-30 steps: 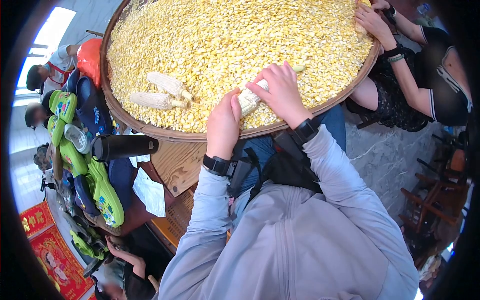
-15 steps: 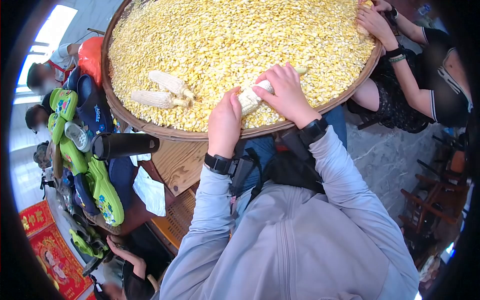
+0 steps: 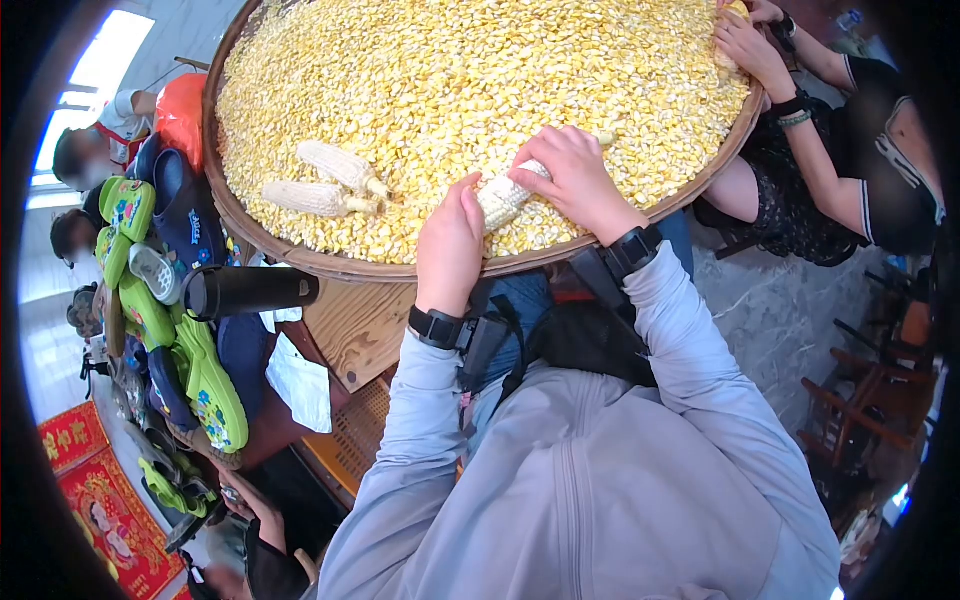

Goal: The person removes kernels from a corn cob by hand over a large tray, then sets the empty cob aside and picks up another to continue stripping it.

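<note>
A pale corn cob (image 3: 503, 203) lies between my two hands, over the near edge of a wide round tray (image 3: 345, 268) full of loose yellow kernels (image 3: 450, 100). My left hand (image 3: 450, 240) is wrapped round the cob's left end. The fingers of my right hand (image 3: 575, 180) are bent over its upper right part, pressing on it. Two bare cobs, one (image 3: 340, 167) above the other (image 3: 312, 198), rest on the kernels to the left. Behind my right hand, the tip of something pale green (image 3: 604, 138) shows.
At the upper right, a co-worker's hands (image 3: 745, 45) hold a yellow cob at the rim. Green clogs (image 3: 210, 390), a black bottle (image 3: 250, 292) and a red bag (image 3: 180, 118) are left of the tray. Other people sit at the left; wooden chairs (image 3: 860, 400) stand right.
My right hand has shifted slightly on the cob, its wrist moving a little to the right. My left hand keeps its hold. An arm of a person at the lower left has moved.
</note>
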The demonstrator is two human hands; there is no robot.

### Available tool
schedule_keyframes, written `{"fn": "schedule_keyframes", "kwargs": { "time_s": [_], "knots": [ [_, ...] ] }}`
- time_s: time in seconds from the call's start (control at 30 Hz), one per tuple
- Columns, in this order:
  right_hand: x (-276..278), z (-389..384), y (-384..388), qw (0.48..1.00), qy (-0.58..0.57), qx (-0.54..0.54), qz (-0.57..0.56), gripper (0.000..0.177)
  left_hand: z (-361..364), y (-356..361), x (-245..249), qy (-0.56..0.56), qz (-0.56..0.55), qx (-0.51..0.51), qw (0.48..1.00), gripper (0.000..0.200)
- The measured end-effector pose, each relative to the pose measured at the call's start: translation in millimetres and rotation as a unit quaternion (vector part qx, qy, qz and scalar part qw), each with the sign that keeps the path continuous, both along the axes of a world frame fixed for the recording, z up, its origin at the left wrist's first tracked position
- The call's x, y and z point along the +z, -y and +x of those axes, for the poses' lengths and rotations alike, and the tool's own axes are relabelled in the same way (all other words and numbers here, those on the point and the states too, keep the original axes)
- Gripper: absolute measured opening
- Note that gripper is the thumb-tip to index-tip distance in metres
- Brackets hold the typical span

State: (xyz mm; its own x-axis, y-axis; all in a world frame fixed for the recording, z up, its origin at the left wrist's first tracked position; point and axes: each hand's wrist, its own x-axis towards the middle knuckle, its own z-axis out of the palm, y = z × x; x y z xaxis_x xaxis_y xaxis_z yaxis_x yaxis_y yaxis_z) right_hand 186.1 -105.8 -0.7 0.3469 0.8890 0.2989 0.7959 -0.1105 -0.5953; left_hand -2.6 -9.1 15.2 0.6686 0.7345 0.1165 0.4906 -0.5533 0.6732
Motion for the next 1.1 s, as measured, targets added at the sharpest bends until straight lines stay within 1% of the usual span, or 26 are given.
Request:
{"fn": "schedule_keyframes", "kwargs": {
  "time_s": [0.13,0.2,0.33,0.43,0.5,0.63,0.7,0.73,0.8,0.83,0.9,1.03,1.1],
  "knots": [
    [11,-8,9,1.0,-0.028,0.002,-0.01,0.05,0,1,1,0.009,0.026,-0.002,1.0,0.032],
    [12,-12,13,0.999,0.033,0.002,0.029,0.056,1,4,4,-0.01,0.032,0.0,0.999,0.032],
    [3,-15,9,0.999,0.043,-0.007,0.025,0.059,-2,0,2,-0.026,0.0,0.002,1.0,0.037],
    [-1,-10,7,0.998,0.053,-0.003,0.03,0.058,-1,-1,1,-0.012,0.008,0.002,1.0,0.037],
    [-1,-6,8,1.0,0.01,0.014,0.015,0.057,-1,0,2,-0.032,0.01,0.005,0.999,0.037],
    [7,-7,8,1.0,-0.007,0.017,0.013,0.051,-2,2,1,-0.032,0.028,0.0,0.999,0.038],
    [14,-15,10,1.0,0.013,-0.01,0.009,0.045,-1,2,-3,0.012,0.083,-0.012,0.996,0.035],
    [13,-17,9,1.0,0.012,-0.011,0.009,0.045,-2,2,-2,0.012,0.083,-0.013,0.996,0.035],
    [6,-18,8,0.999,0.031,-0.029,0.014,0.047,0,2,1,-0.019,0.047,0.0,0.999,0.035],
    [1,-16,6,0.999,0.029,-0.029,0.014,0.047,-1,3,1,-0.02,0.047,0.0,0.999,0.035],
    [-4,-7,2,1.0,-0.011,-0.024,-0.016,0.054,0,4,1,-0.035,0.078,-0.008,0.996,0.036],
    [1,-15,3,0.999,-0.008,-0.033,0.013,0.053,-1,3,-2,-0.005,0.083,-0.009,0.996,0.036],
    [10,-21,7,0.999,0.02,-0.049,0.012,0.046,-1,2,-4,0.007,0.103,-0.013,0.995,0.037]
  ]
}}
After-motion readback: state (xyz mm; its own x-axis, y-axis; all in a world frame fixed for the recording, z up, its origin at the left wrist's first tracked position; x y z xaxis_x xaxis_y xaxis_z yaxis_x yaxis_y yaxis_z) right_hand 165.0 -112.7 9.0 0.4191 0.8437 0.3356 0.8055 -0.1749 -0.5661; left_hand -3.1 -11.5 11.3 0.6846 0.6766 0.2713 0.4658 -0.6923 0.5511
